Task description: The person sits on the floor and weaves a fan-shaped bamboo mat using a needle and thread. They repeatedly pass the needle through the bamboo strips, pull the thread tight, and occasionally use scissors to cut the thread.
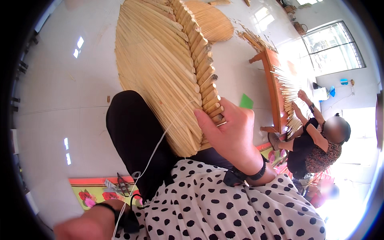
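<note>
A large leaf-shaped panel of pale stalks point(160, 68) rests against my black-clad knee. Thick cut stalk ends form a ridge along its right edge. My right hand point(230, 128) is closed on the lower end of that ridge, thumb on the near face and fingers behind, partly hidden. From beside the thumb a thin white cord point(158, 146) runs down to the left, with a small loop midway, passing near my left wrist. My left hand point(78, 229) is low at the left edge, smeared by motion; its fingers cannot be made out.
Another round stalk panel point(214, 22) lies on the tiled floor ahead. At right, a co-worker point(316, 140) handles spread stalks at a wooden bench point(270, 80). Loose stalks point(256, 40) lie beyond it. A floral mat point(86, 196) and a green piece point(246, 101) are nearby.
</note>
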`<move>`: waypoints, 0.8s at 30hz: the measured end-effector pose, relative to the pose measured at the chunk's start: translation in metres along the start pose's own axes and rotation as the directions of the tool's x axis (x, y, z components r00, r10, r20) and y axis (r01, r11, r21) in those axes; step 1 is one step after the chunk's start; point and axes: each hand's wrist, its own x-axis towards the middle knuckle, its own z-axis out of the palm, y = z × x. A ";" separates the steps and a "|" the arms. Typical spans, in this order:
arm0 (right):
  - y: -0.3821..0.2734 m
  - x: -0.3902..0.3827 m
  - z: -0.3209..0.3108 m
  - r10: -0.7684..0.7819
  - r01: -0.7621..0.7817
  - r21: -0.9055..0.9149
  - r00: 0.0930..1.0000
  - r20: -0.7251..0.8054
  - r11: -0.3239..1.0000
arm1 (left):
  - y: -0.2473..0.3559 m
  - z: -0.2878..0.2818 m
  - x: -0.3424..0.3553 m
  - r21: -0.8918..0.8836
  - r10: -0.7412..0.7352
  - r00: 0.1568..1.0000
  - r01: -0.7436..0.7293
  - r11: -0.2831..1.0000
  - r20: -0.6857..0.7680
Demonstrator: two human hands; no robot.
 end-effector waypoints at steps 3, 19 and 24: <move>-0.003 0.002 0.011 0.006 -0.007 0.031 0.999 0.044 1.000 | -0.020 0.026 -0.028 0.130 -0.393 0.904 0.375 0.918 0.170; 0.003 0.003 0.002 0.005 -0.004 -0.021 1.000 0.029 1.000 | -0.083 0.173 -0.030 0.120 -0.735 0.537 0.769 0.628 0.413; 0.006 0.004 0.000 0.004 -0.003 -0.018 0.999 0.044 1.000 | -0.092 0.158 -0.031 -0.296 -0.696 0.423 0.906 0.303 0.581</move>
